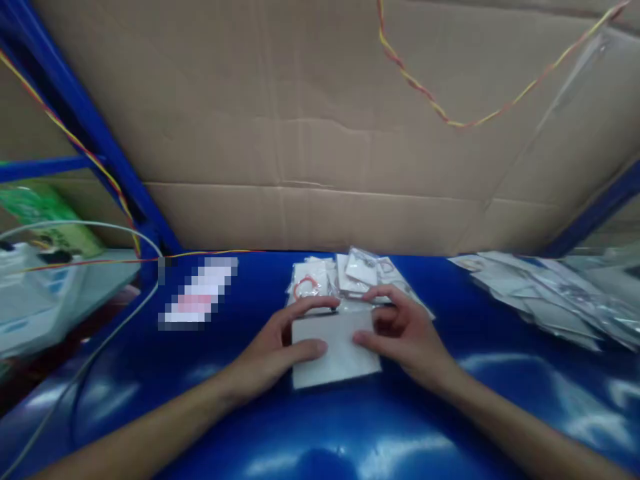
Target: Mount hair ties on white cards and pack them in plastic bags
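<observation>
A flat white rectangular card (336,363), perhaps inside a clear plastic sleeve, is tilted toward me above the blue surface. My left hand (295,333) grips its left side, thumb on the near face and index finger along the top edge. On the other side, my right hand (403,327) holds it with the thumb pressed on the face and the fingers curled behind. Just beyond the card lie small clear packets with white cards (361,268). One of them shows an orange ring (306,288). What the fingers touch behind the card is hidden.
Many flat clear packets (543,293) are spread at the right. A pixelated paper slip (200,293) lies at the left. Beyond it are a white power strip (37,287), a pale cable (107,340) and a green bag (55,217). A cardboard wall (310,133) closes off the back.
</observation>
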Tool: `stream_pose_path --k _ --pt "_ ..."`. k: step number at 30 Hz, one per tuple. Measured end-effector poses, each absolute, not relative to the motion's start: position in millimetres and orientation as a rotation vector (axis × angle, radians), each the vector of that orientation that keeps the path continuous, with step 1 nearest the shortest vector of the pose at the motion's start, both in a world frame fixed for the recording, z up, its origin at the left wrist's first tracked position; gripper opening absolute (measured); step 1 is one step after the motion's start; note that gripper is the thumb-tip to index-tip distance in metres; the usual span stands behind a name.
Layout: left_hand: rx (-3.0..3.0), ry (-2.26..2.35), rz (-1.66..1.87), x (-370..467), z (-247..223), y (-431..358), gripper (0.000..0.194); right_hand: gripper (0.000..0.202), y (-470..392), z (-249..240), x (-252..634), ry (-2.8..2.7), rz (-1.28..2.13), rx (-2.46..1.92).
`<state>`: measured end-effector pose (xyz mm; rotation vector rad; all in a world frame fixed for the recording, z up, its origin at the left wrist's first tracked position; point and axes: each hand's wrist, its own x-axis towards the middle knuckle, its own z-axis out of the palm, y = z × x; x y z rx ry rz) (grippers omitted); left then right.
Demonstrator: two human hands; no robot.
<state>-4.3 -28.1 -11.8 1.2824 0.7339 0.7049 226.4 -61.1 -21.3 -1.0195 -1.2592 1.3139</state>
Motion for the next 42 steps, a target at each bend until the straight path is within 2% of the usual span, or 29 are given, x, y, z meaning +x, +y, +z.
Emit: stream_pose_path --k 2,5,9,13,17,19,26,30,33,37,42 --pt "1.287 0.724 0.635 -5.3 -11.4 -26.9 0.037 0.06 -62.1 -22.0 224.9 -1.267 1.341 -1.022" --pt "1.274 0.752 0.578 -2.5 -12.1 -27.2 0.032 0.059 -61.9 -24.3 224.3 -1.281 1.317 -1.045" --pt "1.339 0.776 0.636 2.9 -13.1 -29.4 0.027 0.034 -62.2 -27.3 226.1 -1.432 1.009 -1.093" --pt "1.397 0.831 0.679 4.5 -14.8 -32.0 0.034 0.013 -64.6 -29.9 226.9 -1.742 0.57 -1.092" --pt "1.353 0.922 0.749 5.4 -18.5 -35.7 0.045 0.027 -66.4 -32.0 224.1 -1.911 0.144 -0.939" --pt "1.355 0.937 0.77 6.1 -20.2 -37.4 0.048 0.028 -67.3 -31.8 223.1 -1.928 0.035 -0.919" --pt "1.662 0.865 0.739 5.9 -11.6 -40.0 0.031 0.031 -69.6 -25.0 225.6 -2.072 -0.137 -0.89" --pt "1.769 0.769 0.665 5.6 -5.7 -40.1 0.03 0.03 -70.8 -25.0 225.2 -2.129 -0.252 -0.856" --pt "1.6 0.742 0.652 6.5 -9.5 -40.1 0.035 0.026 -71.2 -25.0 225.3 -2.102 -0.309 -0.912" --pt "1.451 0.793 0.651 8.6 -16.6 -42.1 0.042 0.008 -71.0 -22.6 224.3 -2.072 -0.309 -1.0" --pt "1.399 0.82 0.721 9.2 -20.5 -43.0 0.045 0.02 -71.1 -24.6 222.9 -2.074 -0.157 -0.99"
